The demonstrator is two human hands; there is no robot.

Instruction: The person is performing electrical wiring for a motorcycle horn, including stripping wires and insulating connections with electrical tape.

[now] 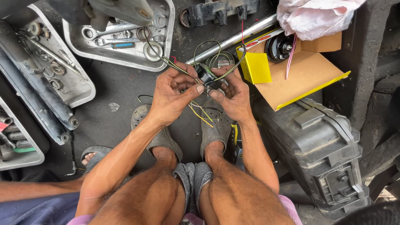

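- The floor (121, 89) is dark and grimy; the person squats on it, feet in grey sandals (156, 133).
- A black case (316, 154) lies shut at the right, beside the right forearm.
- An open cardboard box (306, 77) with a yellow flap sits above the case; a round black horn (278, 46) rests in it, not wired to anything that I can see.
- Two metal trays (125, 54) at the top left hold wrenches (110, 41), washers and bolts.
- A white rag (312, 14) lies at the top right, next to a metal tube (233, 39).
- The left hand (173, 93) is clenched around a bundle of wires (200, 112), thumb and forefinger pinching just below the black part.
- The right hand (233, 98) is also closed, its grip on the wires from the other side, fingertips meeting the left hand's.
- A small black connector (205, 74) sits between the two hands, at their fingertips, held up above the sandals; green and yellow wires loop out of it towards the trays and down between the wrists.
- Judging by the loose yellow ends hanging free, the wiring looks partly joined, with several leads left unattached.
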